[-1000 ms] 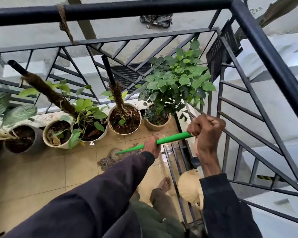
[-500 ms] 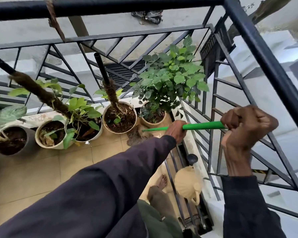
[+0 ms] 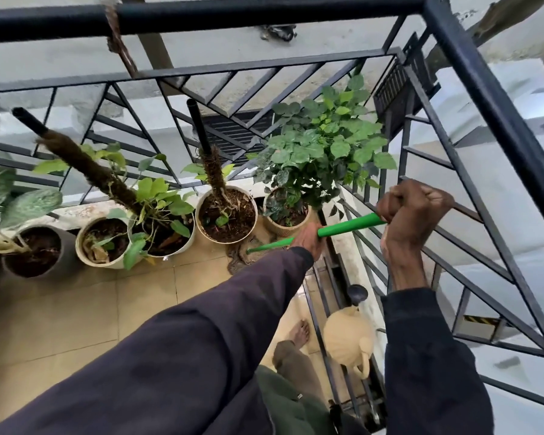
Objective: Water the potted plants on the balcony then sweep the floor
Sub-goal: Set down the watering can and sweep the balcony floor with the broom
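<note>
On the balcony floor, both hands are clenching a green broom handle.
Nearest, the watering can (image 3: pixel 347 340) is standing by a bare foot; the left hand (image 3: pixel 308 241) and right hand (image 3: pixel 413 210) are gripping the broom handle (image 3: pixel 347 229), whose bristles (image 3: pixel 242 257) are working against the pots (image 3: pixel 226 216) beyond, so a hard stroke could topple one.
</note>
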